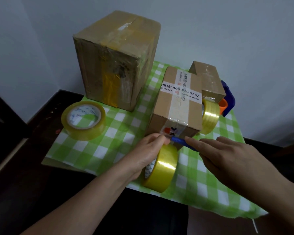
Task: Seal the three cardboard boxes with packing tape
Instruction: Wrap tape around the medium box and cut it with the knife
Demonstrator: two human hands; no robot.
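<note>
The medium brown cardboard box [178, 106], crossed with printed white tape, sits on a green-and-white checked cloth [109, 150]; at its near face the left hand [148, 153] curls its fingers round an upright yellowish packing-tape roll [161, 170], and the right hand [227, 158] pinches a slim blue plastic cutter [178, 141] by the tape. A tall taped cardboard box [115, 60] stands behind left; a small cardboard box [209, 78] behind right; a second tape roll [83, 120] lies flat at left; a third roll [210, 116] stands against the medium box's right side.
</note>
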